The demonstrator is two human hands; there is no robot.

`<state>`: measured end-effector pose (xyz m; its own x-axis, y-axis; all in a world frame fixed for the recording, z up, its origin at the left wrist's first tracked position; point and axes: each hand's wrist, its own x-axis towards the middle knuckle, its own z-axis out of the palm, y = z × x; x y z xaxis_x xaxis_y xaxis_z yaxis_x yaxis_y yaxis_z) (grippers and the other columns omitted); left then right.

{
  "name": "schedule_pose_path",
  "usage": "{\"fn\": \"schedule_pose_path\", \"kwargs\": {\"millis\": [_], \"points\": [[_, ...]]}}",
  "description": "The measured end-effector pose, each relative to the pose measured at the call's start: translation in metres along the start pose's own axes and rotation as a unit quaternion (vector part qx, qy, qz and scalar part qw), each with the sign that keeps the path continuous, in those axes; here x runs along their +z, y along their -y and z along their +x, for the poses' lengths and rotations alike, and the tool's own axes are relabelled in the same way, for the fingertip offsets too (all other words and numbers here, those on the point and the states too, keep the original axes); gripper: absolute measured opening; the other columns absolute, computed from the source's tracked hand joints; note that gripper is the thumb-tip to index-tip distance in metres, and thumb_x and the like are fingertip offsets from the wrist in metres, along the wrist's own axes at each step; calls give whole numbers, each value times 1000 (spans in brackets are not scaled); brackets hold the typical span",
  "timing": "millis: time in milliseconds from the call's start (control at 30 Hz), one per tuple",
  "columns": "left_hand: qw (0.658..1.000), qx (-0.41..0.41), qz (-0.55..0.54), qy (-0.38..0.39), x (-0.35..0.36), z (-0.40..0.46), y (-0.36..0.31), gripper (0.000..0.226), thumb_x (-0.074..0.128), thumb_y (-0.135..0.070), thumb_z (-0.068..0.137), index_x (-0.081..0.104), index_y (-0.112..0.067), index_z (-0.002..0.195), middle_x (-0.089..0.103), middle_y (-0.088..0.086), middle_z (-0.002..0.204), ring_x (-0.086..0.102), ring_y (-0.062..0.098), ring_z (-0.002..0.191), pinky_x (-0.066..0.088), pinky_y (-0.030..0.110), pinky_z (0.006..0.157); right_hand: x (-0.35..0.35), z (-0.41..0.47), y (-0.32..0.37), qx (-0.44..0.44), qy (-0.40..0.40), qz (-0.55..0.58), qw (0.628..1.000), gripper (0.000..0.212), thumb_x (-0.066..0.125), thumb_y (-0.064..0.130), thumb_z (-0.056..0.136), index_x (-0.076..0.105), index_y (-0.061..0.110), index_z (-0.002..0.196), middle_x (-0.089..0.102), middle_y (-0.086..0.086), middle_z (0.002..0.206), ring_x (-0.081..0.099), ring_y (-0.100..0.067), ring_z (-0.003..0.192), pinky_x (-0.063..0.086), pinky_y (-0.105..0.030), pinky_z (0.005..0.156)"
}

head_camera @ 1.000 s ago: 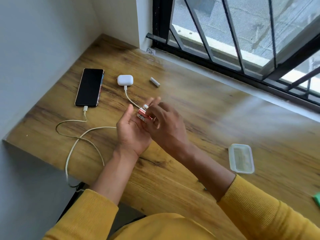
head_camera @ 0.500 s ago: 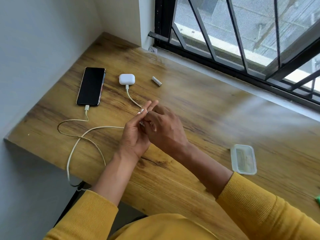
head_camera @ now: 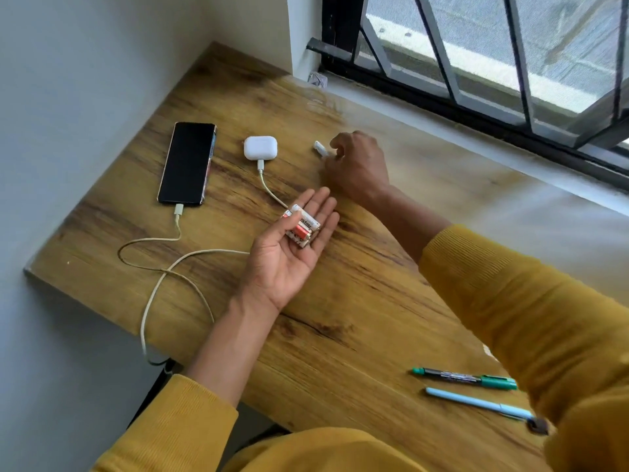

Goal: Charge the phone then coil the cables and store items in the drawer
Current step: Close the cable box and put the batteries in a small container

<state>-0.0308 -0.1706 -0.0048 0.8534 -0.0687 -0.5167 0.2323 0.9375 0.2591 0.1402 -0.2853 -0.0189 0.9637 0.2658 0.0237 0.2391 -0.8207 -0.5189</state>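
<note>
A black phone (head_camera: 188, 163) lies on the wooden desk (head_camera: 357, 301) at the left, with a white cable (head_camera: 160, 253) plugged into its near end. A white earbud case (head_camera: 260, 148) sits beside it, its own cable (head_camera: 269, 189) plugged in. My left hand (head_camera: 289, 257) is palm up above the desk, fingers straight, carrying several red and white batteries (head_camera: 301, 226). My right hand (head_camera: 355, 165) has reached to the back and pinches a single white battery (head_camera: 320, 148) lying on the desk.
A green marker (head_camera: 464, 378) and a light blue pen (head_camera: 476, 401) lie near the desk's front right. The white cables loop across the left part and drop over the front edge. A barred window runs along the back; a wall bounds the left.
My right hand left the left hand and reached back to the lone battery. The left palm opened flat, showing the batteries. The view shifted, bringing the pens in and hiding the plastic box.
</note>
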Motion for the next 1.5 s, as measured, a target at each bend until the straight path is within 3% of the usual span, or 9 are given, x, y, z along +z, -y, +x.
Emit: {"fn": "schedule_pose_path", "kwargs": {"millis": [267,433,733,800,867,933,1067,1200,1500], "points": [[1000,10,1,14,-1,3,3,55,46,-4,101,40,5,155,54,24,154,54,38,142,43,48,119,0,16,-1,5,-5,-17,1000,11,66,19,94,73,12,96,68,-6,99,60,-22,87,49,-35,72],[999,15,4,42,2,3,10,51,51,-8,100,47,6,149,57,25,151,60,38,136,50,47,114,-30,-25,8,0,-50,78,996,12,72,27,87,76,16,87,70,1,79,64,-18,73,54,-38,65],[994,-11,69,90,29,-26,31,34,51,-11,99,81,0,111,76,18,120,76,27,110,57,42,105,-86,-139,16,8,-57,208,976,7,78,24,84,79,18,88,72,6,76,68,-11,69,59,-39,65],[991,-29,76,103,30,-32,36,33,52,-10,99,77,2,118,73,21,128,72,30,120,53,44,109,-97,-158,13,18,-60,220,974,7,79,26,84,79,20,87,73,5,75,66,-9,67,59,-38,63],[988,-42,84,125,30,-35,41,43,52,-9,102,59,3,144,56,23,151,56,35,142,46,47,118,-106,-179,12,18,-71,230,971,11,81,31,86,78,20,86,71,6,73,63,-7,64,56,-35,60],[986,-53,85,131,31,-39,48,56,50,-8,104,39,0,159,46,18,162,46,36,149,42,48,120,-110,-201,12,9,-76,219,973,12,80,32,86,76,20,84,70,6,72,62,-8,63,55,-36,60],[980,-69,126,141,34,-43,67,54,41,-13,111,31,-4,163,54,10,157,51,30,146,46,47,117,-109,-240,17,-29,-83,161,983,17,75,37,84,72,20,81,63,9,71,58,-12,62,50,-36,60],[974,-81,158,143,40,-42,83,57,38,-20,113,24,-7,166,40,11,167,41,32,153,34,49,125,-100,-261,14,-24,-96,89,991,17,75,38,87,71,21,83,63,10,76,58,-14,63,52,-39,61],[979,-98,124,127,52,-53,116,53,35,-17,113,28,-5,164,46,13,164,40,33,154,27,47,130,-103,-275,6,-28,-188,36,981,18,80,12,83,62,11,85,62,-5,86,54,-22,67,38,-29,57]]}}
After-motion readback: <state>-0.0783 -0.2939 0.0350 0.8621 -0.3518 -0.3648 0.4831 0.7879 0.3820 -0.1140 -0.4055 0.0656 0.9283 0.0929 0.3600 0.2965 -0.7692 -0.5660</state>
